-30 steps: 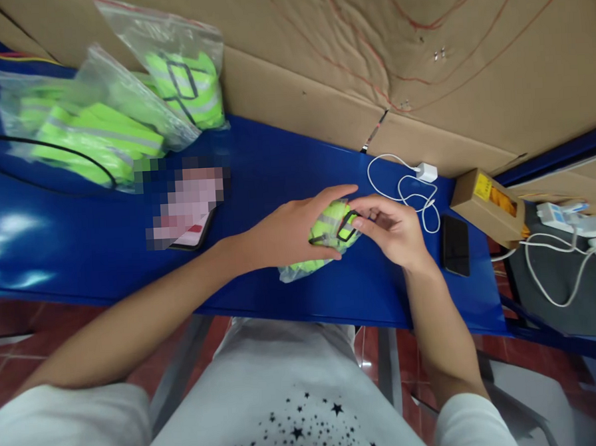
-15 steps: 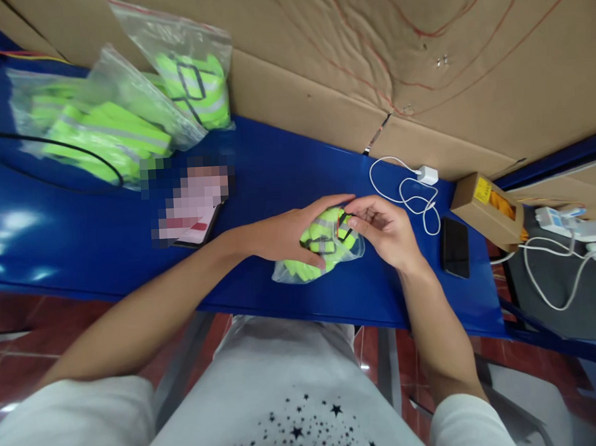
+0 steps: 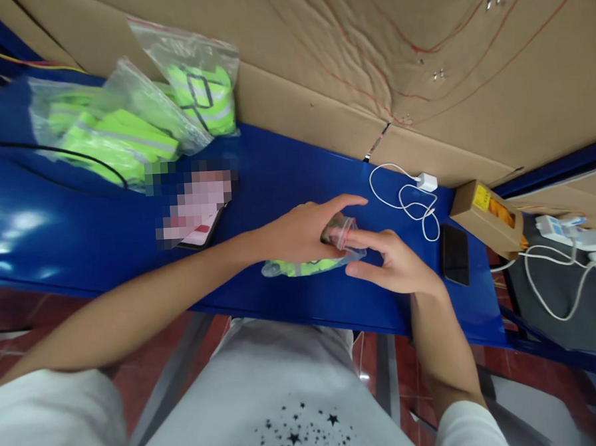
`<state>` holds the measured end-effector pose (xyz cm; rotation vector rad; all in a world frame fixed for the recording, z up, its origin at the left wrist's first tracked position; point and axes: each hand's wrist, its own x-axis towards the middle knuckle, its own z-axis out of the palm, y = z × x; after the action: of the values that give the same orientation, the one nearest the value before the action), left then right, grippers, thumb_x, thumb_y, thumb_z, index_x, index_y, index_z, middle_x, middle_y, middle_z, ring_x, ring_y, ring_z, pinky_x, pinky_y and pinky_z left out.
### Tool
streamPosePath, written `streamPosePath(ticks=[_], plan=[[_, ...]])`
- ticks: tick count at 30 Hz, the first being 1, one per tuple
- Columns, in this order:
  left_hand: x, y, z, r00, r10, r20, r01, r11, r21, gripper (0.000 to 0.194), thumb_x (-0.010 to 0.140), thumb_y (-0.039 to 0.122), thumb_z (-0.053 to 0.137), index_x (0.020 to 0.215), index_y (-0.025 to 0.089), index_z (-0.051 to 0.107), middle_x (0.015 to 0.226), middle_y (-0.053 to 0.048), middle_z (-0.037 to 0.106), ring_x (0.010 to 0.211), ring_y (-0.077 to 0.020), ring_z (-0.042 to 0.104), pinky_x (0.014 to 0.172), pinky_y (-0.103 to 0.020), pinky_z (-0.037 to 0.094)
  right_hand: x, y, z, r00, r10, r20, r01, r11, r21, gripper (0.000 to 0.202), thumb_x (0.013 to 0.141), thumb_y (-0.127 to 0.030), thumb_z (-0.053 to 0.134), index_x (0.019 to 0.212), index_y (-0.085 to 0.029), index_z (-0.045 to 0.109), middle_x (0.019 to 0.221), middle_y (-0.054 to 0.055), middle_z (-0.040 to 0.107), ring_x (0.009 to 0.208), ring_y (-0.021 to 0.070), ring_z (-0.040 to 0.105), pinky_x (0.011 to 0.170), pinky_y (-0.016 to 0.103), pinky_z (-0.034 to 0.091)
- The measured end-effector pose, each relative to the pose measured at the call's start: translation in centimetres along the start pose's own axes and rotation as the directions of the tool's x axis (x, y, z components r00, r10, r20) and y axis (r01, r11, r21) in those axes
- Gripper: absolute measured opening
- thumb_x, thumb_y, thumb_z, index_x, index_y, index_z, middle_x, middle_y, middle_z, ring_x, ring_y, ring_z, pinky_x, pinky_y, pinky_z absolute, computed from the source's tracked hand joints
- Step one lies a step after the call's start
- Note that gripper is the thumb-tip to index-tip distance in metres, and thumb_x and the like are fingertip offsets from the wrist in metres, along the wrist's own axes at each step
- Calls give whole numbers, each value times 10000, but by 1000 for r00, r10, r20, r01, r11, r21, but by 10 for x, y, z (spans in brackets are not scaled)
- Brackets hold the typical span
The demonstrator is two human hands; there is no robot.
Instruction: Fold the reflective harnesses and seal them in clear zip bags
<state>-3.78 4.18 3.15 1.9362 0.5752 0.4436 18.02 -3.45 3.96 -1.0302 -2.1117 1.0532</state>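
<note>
A clear plastic zip bag (image 3: pixel 346 237) with a folded neon-yellow reflective vest (image 3: pixel 305 269) in it lies near the table's front edge. My left hand (image 3: pixel 306 232) is wrapped over the bag from the left, one finger stretched out past it, and covers most of the vest. The bag's red-edged mouth sticks out between my two hands. My right hand (image 3: pixel 397 261) is on the right side, its index finger at the bag's mouth and its thumb held apart below. The tip of that index finger is partly hidden by the plastic.
More bagged neon vests (image 3: pixel 118 136) lie at the back left. A phone (image 3: pixel 197 208) with a blurred screen is left of my hands. Rightward are a white charger cable (image 3: pixel 407 204), a black phone (image 3: pixel 454 255) and a cardboard box (image 3: pixel 487 216). A cardboard wall (image 3: pixel 296 96) borders the table (image 3: pixel 285 164).
My left hand has slid over the vest, covering more of it. My right hand has moved down, its pinch opened, with the index finger now at the bag's mouth. The view has shifted slightly.
</note>
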Motion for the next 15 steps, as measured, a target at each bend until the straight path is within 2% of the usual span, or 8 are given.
streamPosePath(ticks=[1,3,5,6,8,10,12,15], plan=[[1,-1,-2,1000,17,-3,-18,998,-60,824,792,345,816,1533,254,466,1072,-53,767,948,-241,732,901,-356,527,0,-1,-1,1000,-11,-27,11,1000,-1,491,919,-353,776,1397,-309,670,1276,34,765,1156,238,745,1003,381,600],[3,-7,-3,997,4,-74,-23,968,-249,739,817,387,803,1481,239,515,1214,-82,735,1073,-245,709,927,-347,531,1,-2,-5,987,-44,-153,33,997,-70,519,907,-337,789,1409,-330,657,1349,39,726,1245,257,696,1091,443,551],[4,-17,-2,986,-89,-143,11,882,-472,658,844,444,779,1428,235,557,1319,-94,694,1155,-249,686,945,-342,538,3,-1,-10,962,-80,-263,23,977,-213,529,882,-352,815,1390,-341,667,1380,50,696,1299,281,643,1162,500,477],[4,-22,0,981,-139,-135,40,825,-564,641,846,462,775,1412,241,570,1342,-93,684,1172,-253,683,950,-343,542,4,1,-13,959,-86,-269,12,964,-266,542,869,-371,828,1385,-343,667,1377,57,687,1302,290,627,1173,514,454],[4,-31,6,980,-189,-62,97,727,-680,625,819,467,794,1374,252,601,1336,-83,690,1173,-262,687,954,-351,547,6,6,-19,977,-66,-205,5,959,-283,585,857,-418,836,1403,-338,644,1350,73,677,1269,290,620,1146,511,467],[4,-38,11,982,-191,3,133,671,-729,598,781,446,811,1317,251,633,1312,-78,701,1182,-272,684,971,-367,545,8,14,-21,987,-38,-157,-1,971,-238,545,866,-454,820,1368,-315,660,1335,89,652,1249,279,617,1119,488,490],[4,-41,14,982,-188,12,134,652,-746,613,767,449,811,1316,253,623,1320,-79,691,1205,-275,672,995,-387,540,10,23,-17,985,-31,-169,-3,980,-197,460,858,-479,820,1258,-278,713,1354,105,608,1284,282,592,1136,482,477],[2,-37,12,983,-182,-8,131,735,-665,712,737,464,862,1355,241,587,1333,-97,670,1235,-272,650,1017,-402,530,13,34,-4,973,17,-230,-39,995,-91,353,858,-478,818,1100,-233,744,1323,110,606,1259,270,605,1101,447,497]])
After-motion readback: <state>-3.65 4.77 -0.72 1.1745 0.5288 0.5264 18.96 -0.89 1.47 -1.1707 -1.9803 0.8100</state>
